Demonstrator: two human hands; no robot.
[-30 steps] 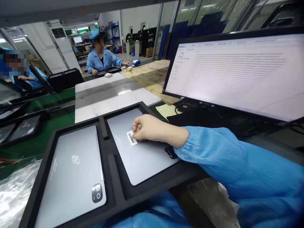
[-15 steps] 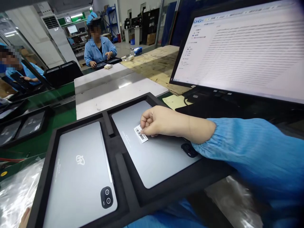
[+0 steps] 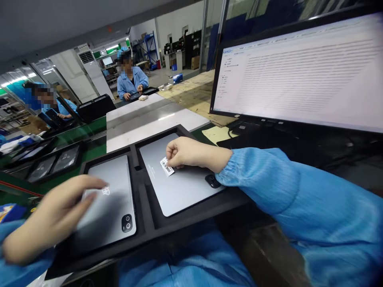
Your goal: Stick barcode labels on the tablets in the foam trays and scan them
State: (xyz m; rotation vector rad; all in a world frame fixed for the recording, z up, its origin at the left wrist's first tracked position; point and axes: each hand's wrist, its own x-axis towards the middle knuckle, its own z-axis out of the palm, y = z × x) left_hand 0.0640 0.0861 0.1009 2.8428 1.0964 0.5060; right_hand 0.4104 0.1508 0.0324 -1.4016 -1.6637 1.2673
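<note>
Two grey tablets lie back-up in a black foam tray (image 3: 143, 207) before me. Over the right tablet (image 3: 167, 197), my right hand (image 3: 179, 153) pinches a white barcode label (image 3: 166, 166) between thumb and fingers. The label is at the tablet's back; whether it is stuck down I cannot tell. My left hand (image 3: 64, 207), blurred by motion, hovers over the left tablet (image 3: 115, 199) with thumb and fingers apart and nothing between them. That tablet has a white logo (image 3: 105, 191) and a camera bump (image 3: 127, 223); its left part is hidden by the hand.
A large monitor (image 3: 293, 75) stands at the right, with a yellow paper (image 3: 217, 134) below it. Behind the tray is a white board (image 3: 140, 126). More tablets in a tray (image 3: 56, 163) lie at the left. Two people (image 3: 131, 79) work further back.
My left hand has come up from the lower left edge to over the left tablet. My right hand still holds the label over the right tablet. The view has shifted.
</note>
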